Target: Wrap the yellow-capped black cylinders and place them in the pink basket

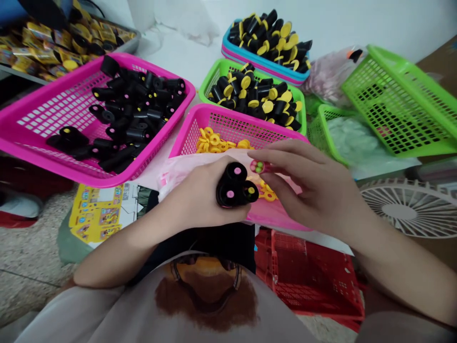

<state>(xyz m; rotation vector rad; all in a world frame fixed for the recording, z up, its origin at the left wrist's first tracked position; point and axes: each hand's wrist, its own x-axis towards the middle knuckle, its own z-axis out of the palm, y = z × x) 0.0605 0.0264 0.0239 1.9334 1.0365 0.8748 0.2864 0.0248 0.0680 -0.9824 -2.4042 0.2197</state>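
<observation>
Gripping a bunch of black cylinders (230, 186), three ends showing, the left hand (198, 193) is closed around them at the near side of a pink basket (246, 127). Just beside them, the right hand (317, 186) pinches small pink-and-green pieces (258, 166) between thumb and fingers — the two hands near each other but apart. Yellow rings (223, 144) lie in that basket. Beyond stands a green basket (204, 90) of yellow-capped black pieces, with a blue container (232, 44) of more behind it; at left — a larger pink basket (57, 112) holding black cylinders with coloured centres.
</observation>
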